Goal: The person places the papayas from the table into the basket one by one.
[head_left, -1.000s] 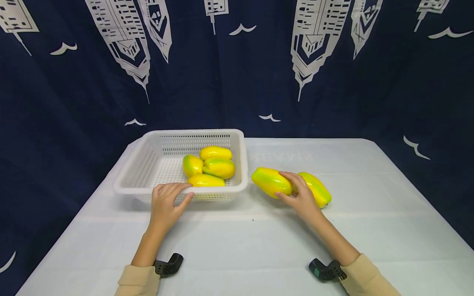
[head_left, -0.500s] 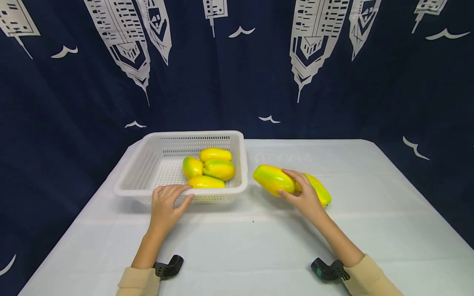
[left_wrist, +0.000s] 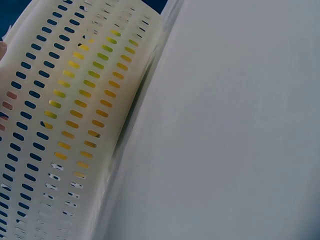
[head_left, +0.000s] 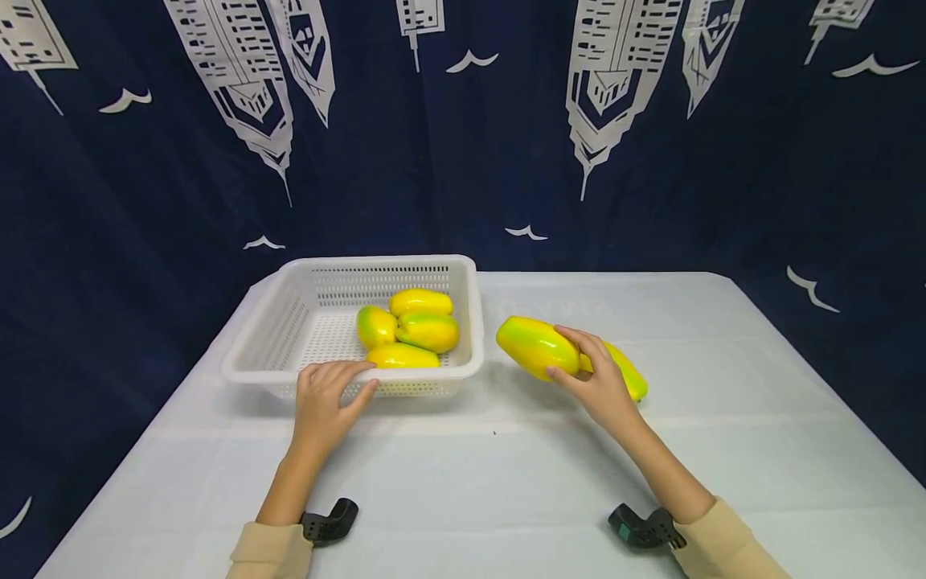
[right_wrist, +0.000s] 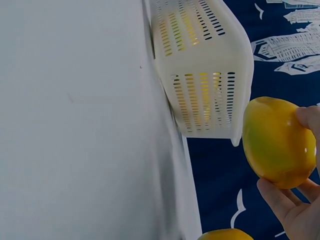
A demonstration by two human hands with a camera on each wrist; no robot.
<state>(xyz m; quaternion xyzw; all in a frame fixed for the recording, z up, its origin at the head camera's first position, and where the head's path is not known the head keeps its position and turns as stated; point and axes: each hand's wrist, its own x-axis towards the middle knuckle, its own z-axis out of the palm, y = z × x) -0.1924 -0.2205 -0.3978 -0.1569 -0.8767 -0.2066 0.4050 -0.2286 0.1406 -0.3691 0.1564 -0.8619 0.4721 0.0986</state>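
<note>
My right hand (head_left: 604,382) grips a glossy yellow-green papaya (head_left: 537,347) between thumb and fingers, just right of the white plastic basket (head_left: 289,375). The right wrist view shows this papaya (right_wrist: 278,142) held by one end. Behind that hand, partly hidden by it, a second papaya (head_left: 628,374) lies on the table. My left hand (head_left: 323,406) holds the basket's front rim, fingers over the edge and thumb outside. Several papayas (head_left: 428,331) lie inside, towards the basket's right side. Through the slots of the basket wall (left_wrist: 75,110), their yellow shows in the left wrist view.
A white cloth covers the table (head_left: 463,482). Behind it hangs a dark blue curtain (head_left: 448,161) with white building and bird prints. Each wrist wears a black device, such as the left wrist mount (head_left: 331,521).
My right hand has raised the held papaya slightly and drawn it a little to the right and away from me. My left hand stays on the basket rim.
</note>
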